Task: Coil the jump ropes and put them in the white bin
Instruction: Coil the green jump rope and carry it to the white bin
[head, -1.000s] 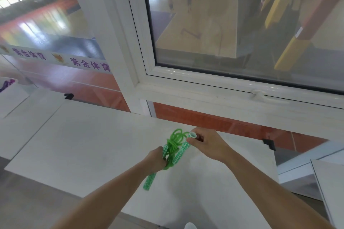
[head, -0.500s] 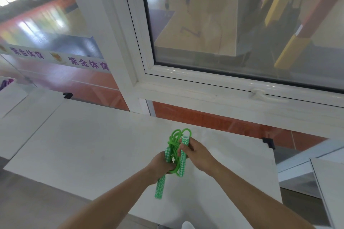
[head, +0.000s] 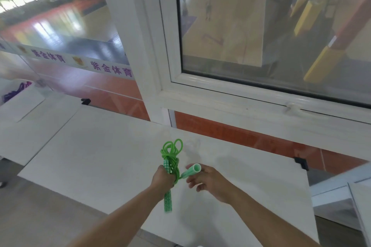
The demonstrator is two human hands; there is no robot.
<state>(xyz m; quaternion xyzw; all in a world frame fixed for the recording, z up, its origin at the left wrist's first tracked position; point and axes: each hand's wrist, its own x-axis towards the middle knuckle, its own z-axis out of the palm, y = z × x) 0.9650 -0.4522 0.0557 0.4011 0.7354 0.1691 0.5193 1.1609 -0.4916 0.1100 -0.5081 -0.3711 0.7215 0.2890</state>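
Presently, left hand (head: 163, 180) grip clamped on coiled green jump rope (head: 172, 154) above tabletop (head: 90, 156); right hand (head: 210, 182) fingers loosely apart beside free handle (head: 191, 171).

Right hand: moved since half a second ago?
Yes. The right hand came off the green jump rope bundle, shifting right and nearer along the white table.

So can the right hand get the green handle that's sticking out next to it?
Probably yes. The right hand is open, its fingers already against the loose green handle, with nothing between them. The left hand grips the coiled rope and the other handle just beside it.
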